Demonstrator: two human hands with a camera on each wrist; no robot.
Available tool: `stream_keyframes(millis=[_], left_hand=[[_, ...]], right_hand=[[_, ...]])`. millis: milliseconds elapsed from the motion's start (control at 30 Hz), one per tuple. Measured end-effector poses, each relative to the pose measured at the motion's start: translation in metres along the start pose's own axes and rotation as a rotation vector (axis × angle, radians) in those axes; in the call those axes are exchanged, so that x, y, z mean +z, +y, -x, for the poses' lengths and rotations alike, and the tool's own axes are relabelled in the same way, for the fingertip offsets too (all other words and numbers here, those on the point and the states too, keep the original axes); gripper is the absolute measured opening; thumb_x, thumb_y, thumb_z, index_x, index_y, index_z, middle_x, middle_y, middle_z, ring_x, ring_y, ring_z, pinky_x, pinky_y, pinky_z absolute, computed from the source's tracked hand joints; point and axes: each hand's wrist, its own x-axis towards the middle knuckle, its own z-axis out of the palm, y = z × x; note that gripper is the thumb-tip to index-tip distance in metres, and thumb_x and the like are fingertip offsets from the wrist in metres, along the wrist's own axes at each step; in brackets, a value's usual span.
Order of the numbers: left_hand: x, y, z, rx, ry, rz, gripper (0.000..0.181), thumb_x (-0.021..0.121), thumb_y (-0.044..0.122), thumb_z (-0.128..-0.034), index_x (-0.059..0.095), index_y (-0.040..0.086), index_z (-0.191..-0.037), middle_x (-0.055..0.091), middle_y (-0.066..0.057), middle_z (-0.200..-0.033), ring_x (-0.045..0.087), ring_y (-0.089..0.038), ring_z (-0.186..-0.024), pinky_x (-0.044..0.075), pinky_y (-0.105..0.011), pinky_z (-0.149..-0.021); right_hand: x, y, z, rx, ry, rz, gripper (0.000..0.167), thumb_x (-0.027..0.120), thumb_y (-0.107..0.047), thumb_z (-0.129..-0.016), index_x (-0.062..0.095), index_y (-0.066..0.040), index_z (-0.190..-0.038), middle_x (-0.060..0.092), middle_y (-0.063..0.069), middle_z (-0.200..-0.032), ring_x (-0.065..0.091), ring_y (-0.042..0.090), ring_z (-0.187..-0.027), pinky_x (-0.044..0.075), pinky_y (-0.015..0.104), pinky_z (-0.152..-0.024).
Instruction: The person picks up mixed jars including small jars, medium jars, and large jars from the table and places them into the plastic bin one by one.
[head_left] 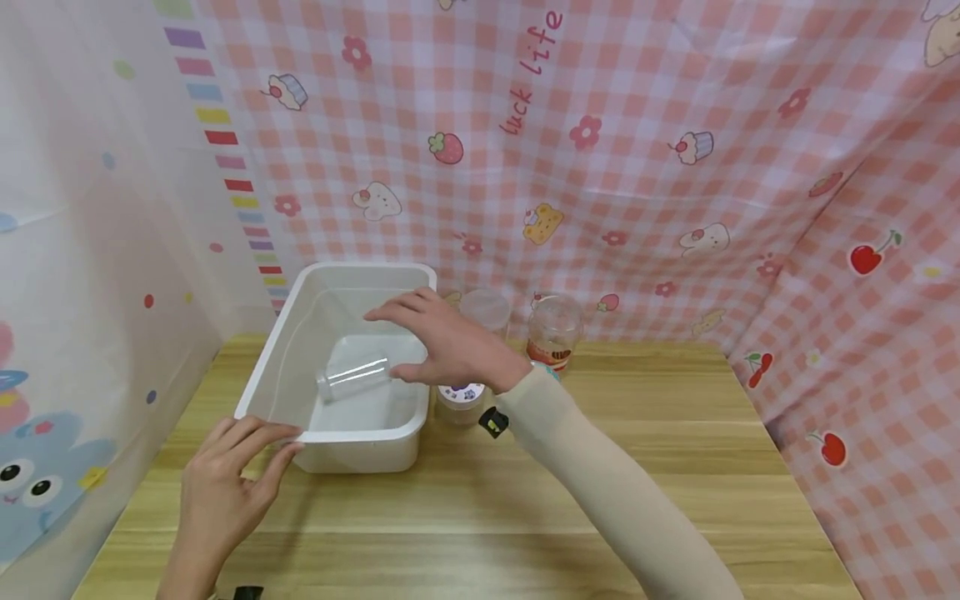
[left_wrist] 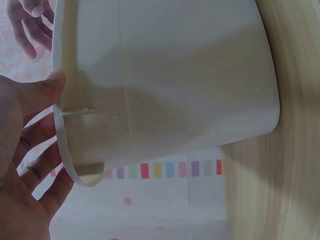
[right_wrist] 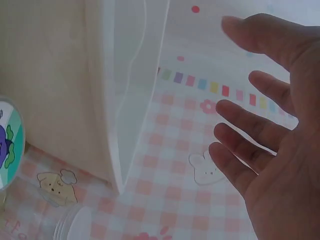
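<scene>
A clear jar (head_left: 354,380) lies on its side on the floor of a white tub (head_left: 358,437), one end towards the tub's left wall. The tub stands by the far left corner of the table (head_left: 450,533). The left hand (head_left: 228,475) is clamped on the tub's rim at its near left corner, thumb outside and fingers over the inner side. The right hand (head_left: 442,337) hangs over the tub's right side, holding nothing, thumb and fingers spread apart. Its forearm wears a pale sleeve (head_left: 600,479), with a small black device (head_left: 493,422) near the wrist.

Just right of the tub, a jar with a printed lid (head_left: 461,402) stands partly under the right arm. Behind it, towards the table's far edge, is a pale-lidded jar (head_left: 486,308); further right, by that edge, stands a clear jar with a red label (head_left: 555,329). Pink checked cloth (head_left: 600,200) hangs behind the far edge and along the right edge; white dotted cloth (head_left: 82,233) hangs along the left.
</scene>
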Motion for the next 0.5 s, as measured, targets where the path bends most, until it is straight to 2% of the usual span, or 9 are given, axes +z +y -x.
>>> stream_keyframes(millis=[300, 500], left_hand=[[0.000, 0.000, 0.000, 0.002, 0.000, -0.006, 0.051, 0.058, 0.058, -0.0989, 0.080, 0.013, -0.089, 0.073, 0.001, -0.082, 0.045, -0.007, -0.075, 0.032, -0.017, -0.061], [0.001, 0.000, 0.001, 0.000, 0.002, -0.011, 0.052, 0.057, 0.059, -0.0988, 0.080, 0.013, -0.089, 0.073, 0.001, -0.082, 0.047, -0.009, -0.075, 0.034, -0.019, -0.062]], right_hand=[[-0.006, 0.010, 0.018, 0.029, 0.096, -0.035, 0.078, 0.074, -0.048, -0.091, 0.041, -0.023, -0.156, 0.036, 0.003, -0.163, 0.031, 0.023, -0.151, 0.038, 0.044, -0.119], [-0.003, 0.016, 0.031, 0.078, 0.154, -0.053, 0.090, 0.076, -0.057, -0.087, 0.034, -0.026, -0.160, 0.025, -0.001, -0.170, 0.026, 0.026, -0.155, 0.037, 0.052, -0.119]])
